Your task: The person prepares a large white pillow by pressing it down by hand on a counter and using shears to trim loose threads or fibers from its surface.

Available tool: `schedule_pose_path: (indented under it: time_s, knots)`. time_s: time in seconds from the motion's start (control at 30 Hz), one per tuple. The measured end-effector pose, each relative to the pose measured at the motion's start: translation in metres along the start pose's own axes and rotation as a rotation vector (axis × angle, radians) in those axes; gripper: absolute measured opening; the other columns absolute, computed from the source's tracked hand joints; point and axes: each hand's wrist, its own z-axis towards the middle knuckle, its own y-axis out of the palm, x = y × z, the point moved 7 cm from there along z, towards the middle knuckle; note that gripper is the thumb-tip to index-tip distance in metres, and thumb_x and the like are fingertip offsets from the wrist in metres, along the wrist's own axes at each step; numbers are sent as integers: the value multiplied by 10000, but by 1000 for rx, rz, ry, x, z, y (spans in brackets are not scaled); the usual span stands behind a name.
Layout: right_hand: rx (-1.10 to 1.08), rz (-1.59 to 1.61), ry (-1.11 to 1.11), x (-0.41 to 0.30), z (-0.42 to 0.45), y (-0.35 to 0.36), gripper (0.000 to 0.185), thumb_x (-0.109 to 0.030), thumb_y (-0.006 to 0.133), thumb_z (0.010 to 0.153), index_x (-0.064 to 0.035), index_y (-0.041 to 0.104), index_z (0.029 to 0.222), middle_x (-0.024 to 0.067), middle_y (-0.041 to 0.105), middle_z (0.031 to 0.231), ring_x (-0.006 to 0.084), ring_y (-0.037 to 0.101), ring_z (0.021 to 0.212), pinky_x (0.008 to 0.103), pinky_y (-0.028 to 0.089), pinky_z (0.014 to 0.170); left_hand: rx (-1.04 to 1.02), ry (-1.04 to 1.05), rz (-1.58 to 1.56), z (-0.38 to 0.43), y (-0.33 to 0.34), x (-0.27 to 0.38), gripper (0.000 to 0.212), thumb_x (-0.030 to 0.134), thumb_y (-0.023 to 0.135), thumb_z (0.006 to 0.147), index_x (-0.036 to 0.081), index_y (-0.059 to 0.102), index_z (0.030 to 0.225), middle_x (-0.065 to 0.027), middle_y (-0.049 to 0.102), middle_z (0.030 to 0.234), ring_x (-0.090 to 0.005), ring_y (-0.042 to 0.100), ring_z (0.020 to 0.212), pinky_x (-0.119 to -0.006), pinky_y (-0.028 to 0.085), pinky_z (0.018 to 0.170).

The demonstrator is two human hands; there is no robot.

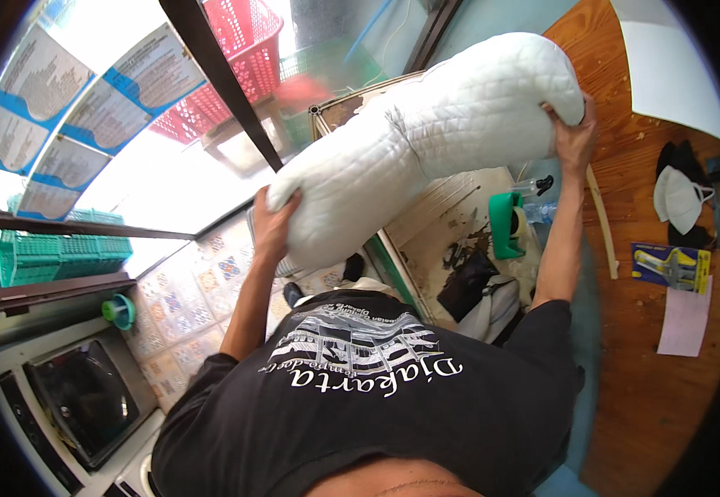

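A long white quilted pillow or rolled quilt (353,168) is stretched out in front of me, its right end higher in view than its left. A crease runs across its middle. My left hand (275,220) grips the left end, thumb pressed into the fabric. At the opposite end my right hand (574,136) clasps the edge, fingers mostly hidden behind it. The bundle hangs over a worn tabletop (422,227) and hides part of it.
A green tape dispenser (504,225), a spray bottle (532,186) and a black pouch (468,282) lie beneath. On the wooden surface at right are a white mask (676,197) and a packaged tool (670,267). An old television (80,397) stands lower left, near a glass partition.
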Motion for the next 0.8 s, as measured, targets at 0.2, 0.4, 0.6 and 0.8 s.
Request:
schedule_pose_path:
  time_s: [0.2, 0.4, 0.6, 0.8]
  knots:
    - [-186, -63, -356, -60, -93, 73, 402, -203, 841, 693, -71, 603, 990, 54, 592, 852, 250, 560, 862, 390, 444, 834, 76, 9, 64, 27, 107, -64, 676, 415, 790, 779, -54, 491, 1164, -219, 613, 1082, -297, 610, 1001, -380, 467, 888]
    - [-557, -174, -486, -134, -209, 156, 348, -109, 697, 633, -175, 634, 969, -30, 589, 871, 223, 545, 868, 409, 370, 824, 108, -102, 169, 16, 124, -97, 772, 412, 795, 745, -21, 401, 1249, -260, 604, 1129, -369, 611, 1046, -409, 462, 913]
    - [-529, -181, -519, -131, -284, 185, 301, -149, 718, 631, -200, 655, 921, -42, 635, 894, 202, 567, 913, 427, 350, 905, -21, -222, 72, 3, 98, -118, 881, 442, 806, 726, -19, 339, 1315, -233, 543, 1234, -315, 559, 1130, -404, 457, 951]
    - [-514, -202, -452, -131, -276, 183, 342, -84, 689, 637, -205, 645, 954, -43, 628, 931, 207, 574, 947, 435, 362, 898, -271, -308, -73, 11, 88, -127, 930, 444, 777, 728, -9, 290, 1377, -206, 458, 1312, -314, 474, 1218, -439, 399, 1013]
